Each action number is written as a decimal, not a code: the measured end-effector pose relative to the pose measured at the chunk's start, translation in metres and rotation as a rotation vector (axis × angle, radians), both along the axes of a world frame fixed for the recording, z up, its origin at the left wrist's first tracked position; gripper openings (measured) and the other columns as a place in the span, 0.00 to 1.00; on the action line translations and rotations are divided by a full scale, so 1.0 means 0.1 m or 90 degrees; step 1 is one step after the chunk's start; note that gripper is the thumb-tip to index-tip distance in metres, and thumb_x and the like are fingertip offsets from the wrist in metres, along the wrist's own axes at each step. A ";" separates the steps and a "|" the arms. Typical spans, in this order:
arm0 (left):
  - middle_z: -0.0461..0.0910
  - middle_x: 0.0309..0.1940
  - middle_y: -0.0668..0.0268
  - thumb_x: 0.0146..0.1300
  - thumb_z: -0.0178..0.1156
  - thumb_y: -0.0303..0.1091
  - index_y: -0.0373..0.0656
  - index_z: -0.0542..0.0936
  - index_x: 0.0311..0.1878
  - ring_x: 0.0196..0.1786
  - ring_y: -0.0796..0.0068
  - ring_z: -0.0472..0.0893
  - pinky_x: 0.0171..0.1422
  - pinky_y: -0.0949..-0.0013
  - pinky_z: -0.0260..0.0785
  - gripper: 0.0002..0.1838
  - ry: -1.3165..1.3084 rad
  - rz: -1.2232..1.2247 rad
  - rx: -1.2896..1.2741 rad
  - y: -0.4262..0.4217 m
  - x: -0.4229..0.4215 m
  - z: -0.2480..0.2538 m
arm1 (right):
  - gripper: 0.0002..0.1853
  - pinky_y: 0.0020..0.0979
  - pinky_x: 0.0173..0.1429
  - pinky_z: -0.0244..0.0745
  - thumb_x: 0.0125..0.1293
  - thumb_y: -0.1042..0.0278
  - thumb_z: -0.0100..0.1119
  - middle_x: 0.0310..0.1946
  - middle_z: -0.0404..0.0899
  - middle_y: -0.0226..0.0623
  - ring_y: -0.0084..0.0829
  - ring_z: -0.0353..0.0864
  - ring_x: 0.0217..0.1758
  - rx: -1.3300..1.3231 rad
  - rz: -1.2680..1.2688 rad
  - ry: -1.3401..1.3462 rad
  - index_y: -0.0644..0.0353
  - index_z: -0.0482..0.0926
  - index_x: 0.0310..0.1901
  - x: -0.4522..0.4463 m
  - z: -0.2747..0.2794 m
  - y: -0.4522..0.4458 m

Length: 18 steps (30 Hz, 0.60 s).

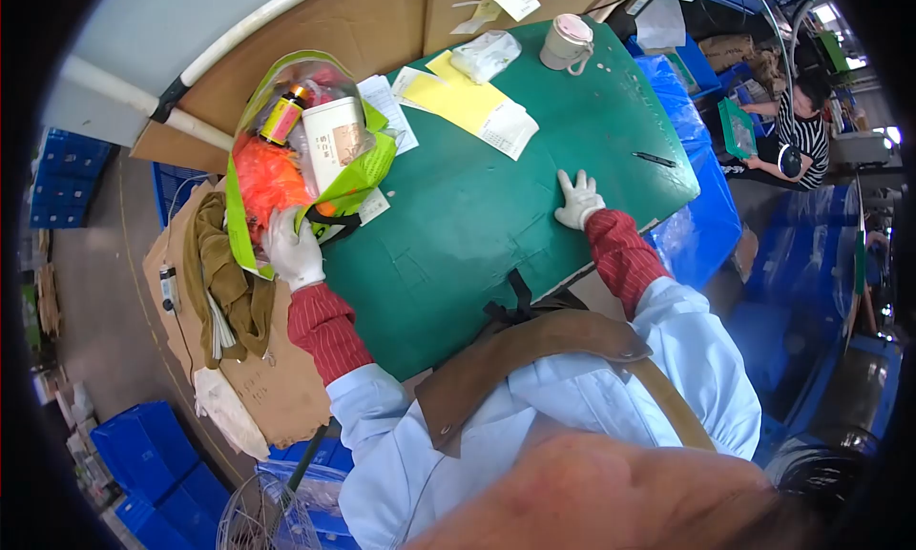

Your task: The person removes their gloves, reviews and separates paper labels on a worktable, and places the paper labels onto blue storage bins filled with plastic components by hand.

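My left hand (294,249), in a white glove, is at the lower edge of a green bag (370,175) on the left of the green table (448,254). Its fingers reach partly behind the bag's rim, so their grip is hard to make out. Inside the bag are a yellow-capped bottle (283,119), a white box (333,142) and orange-red plastic (267,180). My right hand (578,200), also gloved, lies flat on the tabletop near its front edge with the fingers spread and nothing held. A black pen (655,159) lies to its right.
Yellow and white papers (468,102), a clear plastic bag (487,56) and a lidded cup (567,42) stand toward the back. Brown cloth (224,264) lies on cardboard at left. At right, a person in stripes (803,135) holds a green tray (738,128).
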State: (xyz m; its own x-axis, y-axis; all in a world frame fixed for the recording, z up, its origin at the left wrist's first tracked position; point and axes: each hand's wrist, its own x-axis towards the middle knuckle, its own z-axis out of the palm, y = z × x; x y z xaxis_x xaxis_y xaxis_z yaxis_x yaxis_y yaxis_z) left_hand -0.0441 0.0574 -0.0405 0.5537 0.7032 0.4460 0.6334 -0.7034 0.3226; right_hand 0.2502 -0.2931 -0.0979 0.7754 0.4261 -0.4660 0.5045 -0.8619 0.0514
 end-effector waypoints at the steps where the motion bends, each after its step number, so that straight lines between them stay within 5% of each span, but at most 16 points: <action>1: 0.75 0.39 0.60 0.44 0.57 0.26 0.43 0.75 0.38 0.50 0.60 0.70 0.56 0.58 0.56 0.14 0.012 0.006 0.020 -0.10 0.03 0.09 | 0.42 0.41 0.59 0.58 0.42 0.61 0.54 0.60 0.44 0.53 0.53 0.46 0.63 0.002 0.003 0.011 0.48 0.46 0.62 0.02 0.05 0.04; 4: 0.73 0.42 0.58 0.43 0.57 0.26 0.41 0.72 0.43 0.52 0.57 0.68 0.57 0.57 0.54 0.19 -0.010 0.012 0.090 -0.56 0.20 0.36 | 0.43 0.42 0.59 0.58 0.42 0.62 0.54 0.60 0.43 0.53 0.54 0.46 0.63 -0.016 0.038 0.005 0.48 0.45 0.62 0.11 0.05 0.09; 6: 0.71 0.44 0.55 0.43 0.58 0.26 0.38 0.70 0.47 0.52 0.55 0.68 0.57 0.57 0.55 0.23 -0.097 -0.008 0.141 -0.89 0.32 0.47 | 0.37 0.37 0.58 0.59 0.46 0.58 0.53 0.58 0.52 0.49 0.49 0.51 0.62 0.049 0.056 0.016 0.52 0.52 0.60 0.12 0.09 0.13; 8: 0.70 0.46 0.53 0.46 0.59 0.28 0.34 0.66 0.50 0.53 0.55 0.67 0.57 0.58 0.56 0.26 -0.231 -0.108 -0.057 -1.29 0.45 0.47 | 0.32 0.34 0.57 0.61 0.50 0.55 0.52 0.56 0.58 0.48 0.44 0.56 0.60 0.193 0.099 0.074 0.55 0.58 0.57 0.16 0.09 0.20; 10: 0.67 0.50 0.51 0.54 0.55 0.37 0.32 0.62 0.55 0.55 0.58 0.66 0.58 0.59 0.57 0.28 -0.463 -0.174 -0.590 -1.82 0.71 0.43 | 0.25 0.30 0.54 0.63 0.57 0.51 0.47 0.49 0.67 0.46 0.36 0.67 0.52 0.557 0.082 0.259 0.60 0.65 0.52 0.03 0.06 0.37; 12: 0.60 0.56 0.53 0.59 0.46 0.50 0.32 0.56 0.58 0.58 0.59 0.62 0.60 0.60 0.55 0.33 -0.659 -0.316 -1.047 -2.16 0.94 0.25 | 0.22 0.27 0.47 0.65 0.60 0.51 0.45 0.36 0.74 0.45 0.32 0.73 0.39 0.713 -0.006 0.528 0.64 0.72 0.42 -0.17 0.12 0.55; 14: 0.51 0.60 0.48 0.56 0.43 0.59 0.31 0.49 0.60 0.61 0.57 0.56 0.61 0.59 0.53 0.42 -0.695 -0.374 -1.196 -2.46 1.26 0.21 | 0.21 0.28 0.39 0.66 0.59 0.52 0.46 0.24 0.74 0.39 0.27 0.70 0.28 0.629 -0.091 0.583 0.66 0.75 0.31 -0.26 0.48 0.62; 15: 0.49 0.61 0.48 0.55 0.43 0.61 0.31 0.48 0.61 0.63 0.58 0.54 0.62 0.60 0.52 0.43 -0.708 -0.350 -1.139 -2.60 1.39 0.18 | 0.21 0.28 0.32 0.64 0.59 0.54 0.47 0.17 0.71 0.35 0.23 0.66 0.24 0.669 -0.168 0.538 0.68 0.75 0.24 -0.23 0.51 0.62; 18: 0.49 0.61 0.50 0.58 0.40 0.59 0.31 0.47 0.61 0.63 0.58 0.53 0.63 0.60 0.48 0.41 -0.733 -0.339 -1.220 -2.82 1.58 0.14 | 0.19 0.26 0.29 0.63 0.58 0.56 0.49 0.17 0.71 0.36 0.22 0.65 0.23 0.659 -0.159 0.555 0.68 0.74 0.24 0.11 0.44 0.43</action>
State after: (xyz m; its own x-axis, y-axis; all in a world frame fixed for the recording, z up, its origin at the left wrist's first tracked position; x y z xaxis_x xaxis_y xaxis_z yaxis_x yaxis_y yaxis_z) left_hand 0.1134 -0.2250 -0.0265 0.8602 0.4793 -0.1739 -0.3154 0.7682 0.5571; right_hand 0.2611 -0.2498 -0.0544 0.5047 0.7677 -0.3948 -0.1307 -0.3841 -0.9140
